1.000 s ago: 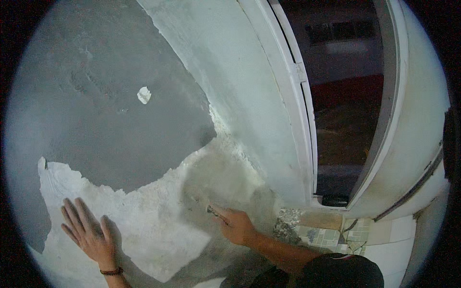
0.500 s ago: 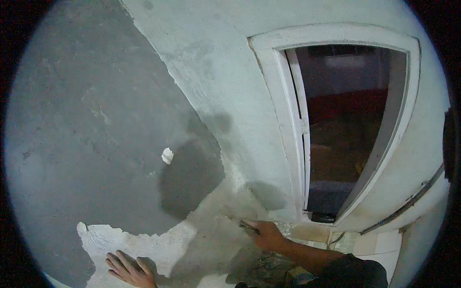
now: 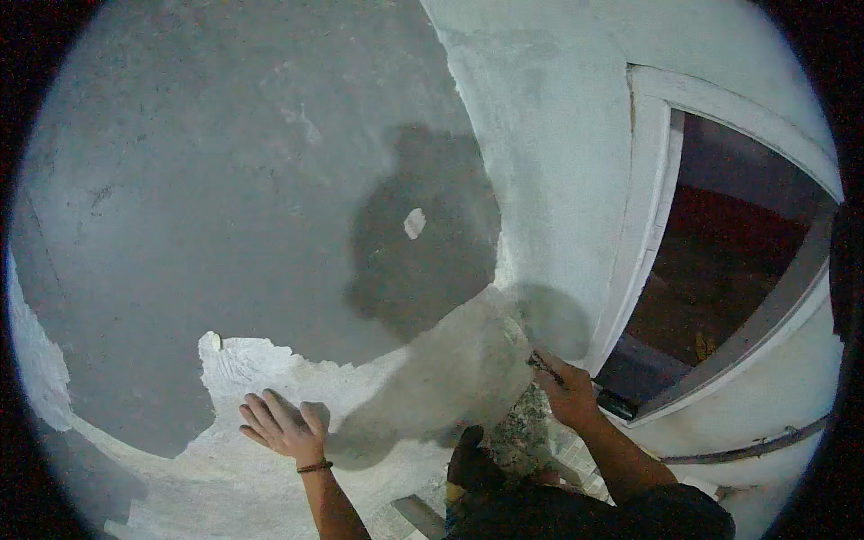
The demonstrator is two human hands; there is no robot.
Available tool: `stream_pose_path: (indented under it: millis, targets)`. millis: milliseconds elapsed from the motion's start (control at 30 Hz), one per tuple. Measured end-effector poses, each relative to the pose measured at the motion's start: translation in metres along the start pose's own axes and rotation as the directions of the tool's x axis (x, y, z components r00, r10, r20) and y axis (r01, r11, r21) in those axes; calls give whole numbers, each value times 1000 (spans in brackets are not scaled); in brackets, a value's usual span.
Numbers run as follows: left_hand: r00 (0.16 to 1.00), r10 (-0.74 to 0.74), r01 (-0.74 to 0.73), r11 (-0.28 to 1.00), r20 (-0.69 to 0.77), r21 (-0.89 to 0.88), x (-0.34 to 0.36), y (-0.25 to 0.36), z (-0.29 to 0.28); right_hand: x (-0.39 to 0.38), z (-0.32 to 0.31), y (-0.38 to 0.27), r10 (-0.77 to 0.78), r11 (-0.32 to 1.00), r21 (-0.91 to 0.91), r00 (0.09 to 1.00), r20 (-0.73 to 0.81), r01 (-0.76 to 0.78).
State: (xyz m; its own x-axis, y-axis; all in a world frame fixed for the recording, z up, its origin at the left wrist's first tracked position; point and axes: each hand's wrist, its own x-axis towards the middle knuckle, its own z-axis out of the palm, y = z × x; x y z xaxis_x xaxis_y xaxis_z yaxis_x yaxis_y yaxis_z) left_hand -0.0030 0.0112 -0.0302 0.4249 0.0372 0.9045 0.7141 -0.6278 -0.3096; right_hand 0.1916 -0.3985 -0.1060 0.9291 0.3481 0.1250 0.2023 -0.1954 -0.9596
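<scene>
My left hand (image 3: 281, 430) lies flat with fingers spread on the white, peeling coat (image 3: 261, 364) of the wall, below a bare grey area (image 3: 243, 225). A cord circles the left wrist. Over by the wall corner, my right hand (image 3: 569, 391) is closed around a small dark hand tool (image 3: 544, 365), perhaps a scraper. Its tip is against or close to the wall; the blade cannot be made out. One pale spot (image 3: 414, 223) of coating stands alone on the grey.
A white-framed doorway (image 3: 652, 234) opens at the right onto a dark room. Debris (image 3: 520, 430) litters the floor at the wall's foot, near my dark shoe (image 3: 472, 459). A dark pipe or cable (image 3: 765, 448) runs low along the right wall.
My view has shifted left and down, so the wall and doorway sit further right and more of my left forearm shows. The left hand stays flat; the right still grips the tool near the corner.
</scene>
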Motion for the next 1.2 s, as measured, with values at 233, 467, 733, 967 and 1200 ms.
stream_pose_path:
  millis: [233,467,733,967,1200]
  targets:
    - [1000,-18,18,1000,-16,-21,0,3,-1,7,30,-25,-97,985,-139,993,70,106]
    - [1000,-24,25,993,10,-114,-4,-2,2,20,66,-67,-367,915,-96,908,200,391]
    - [987,-99,129,953,123,-272,2,10,-22,33,117,-97,-469,857,0,779,416,516]
    - [950,-284,309,916,131,-255,26,15,-19,58,129,-109,-614,767,116,667,422,631]
    - [964,-265,261,960,-31,-103,22,28,1,69,140,-91,-562,785,75,656,504,615]
